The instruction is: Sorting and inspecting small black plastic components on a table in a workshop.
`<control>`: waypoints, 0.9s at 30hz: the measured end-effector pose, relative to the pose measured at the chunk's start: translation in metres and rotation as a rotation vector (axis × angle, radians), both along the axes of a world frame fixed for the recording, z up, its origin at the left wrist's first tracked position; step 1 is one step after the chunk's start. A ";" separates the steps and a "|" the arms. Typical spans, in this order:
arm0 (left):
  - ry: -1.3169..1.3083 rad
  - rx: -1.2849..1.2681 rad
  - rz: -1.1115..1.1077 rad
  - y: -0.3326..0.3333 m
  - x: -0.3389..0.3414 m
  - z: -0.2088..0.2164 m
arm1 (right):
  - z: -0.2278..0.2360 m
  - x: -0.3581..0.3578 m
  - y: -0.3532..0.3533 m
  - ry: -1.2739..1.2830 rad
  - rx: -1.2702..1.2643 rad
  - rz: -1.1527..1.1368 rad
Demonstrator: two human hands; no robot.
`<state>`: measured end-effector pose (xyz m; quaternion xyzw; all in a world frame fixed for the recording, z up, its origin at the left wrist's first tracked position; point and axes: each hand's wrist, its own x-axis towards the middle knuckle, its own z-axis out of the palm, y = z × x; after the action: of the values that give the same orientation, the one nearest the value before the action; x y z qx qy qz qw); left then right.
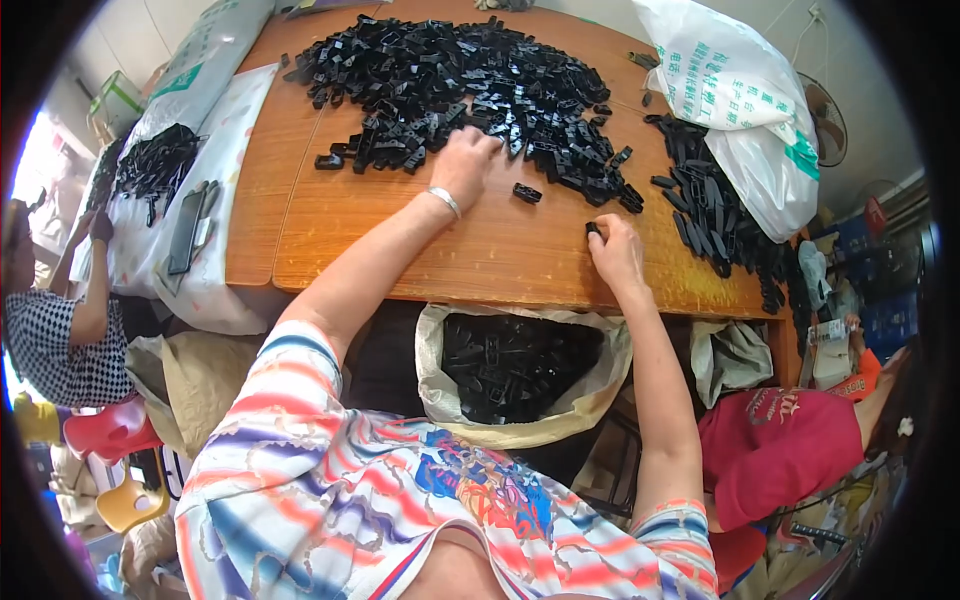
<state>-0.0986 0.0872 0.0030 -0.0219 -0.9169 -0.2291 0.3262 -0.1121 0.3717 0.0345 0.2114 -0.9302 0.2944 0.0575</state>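
Note:
A big heap of small black plastic parts (pixel 440 75) covers the far middle of the wooden table (pixel 370 245). At its near edge is my left hand (pixel 468 165), with its fingers curled together against the heap; what they grip, if anything, is hidden. My right hand (pixel 618 255) is closed near the front edge, pinching one small black plastic part (pixel 593 229) between thumb and fingers. Between the hands, a single black clip-like piece (pixel 526 193) lies apart from the heap. Below the table edge, an open white sack (pixel 430 370) holds many black parts (pixel 510 365).
Longer black strips (pixel 705 210) lie at the right beside a white plastic bag (pixel 740 110). On the left, a bundle of thin black pieces (pixel 158 165) and a phone (pixel 186 232) rest on a covered surface. One person (pixel 65 330) sits left, another in a red shirt (pixel 780 445) right.

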 end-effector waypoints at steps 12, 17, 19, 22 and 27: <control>-0.127 -0.080 -0.092 -0.009 0.011 -0.008 | -0.008 0.045 -0.009 -0.206 -0.069 0.029; -0.097 -0.039 -0.136 0.012 0.050 0.004 | -0.012 0.054 -0.004 -0.274 -0.123 0.111; -0.038 -0.107 -0.020 0.005 0.059 0.017 | -0.011 0.057 0.001 -0.084 -0.034 0.132; 0.002 -0.146 0.243 -0.030 0.068 0.014 | 0.000 0.068 -0.001 0.162 0.097 0.185; -0.040 -0.119 0.179 -0.053 0.070 -0.010 | -0.002 0.068 -0.007 0.182 0.149 0.241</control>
<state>-0.0287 0.0337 -0.0069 0.0455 -0.9334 -0.1447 0.3253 -0.0440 0.3645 0.0329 0.3508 -0.9084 0.2089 0.0900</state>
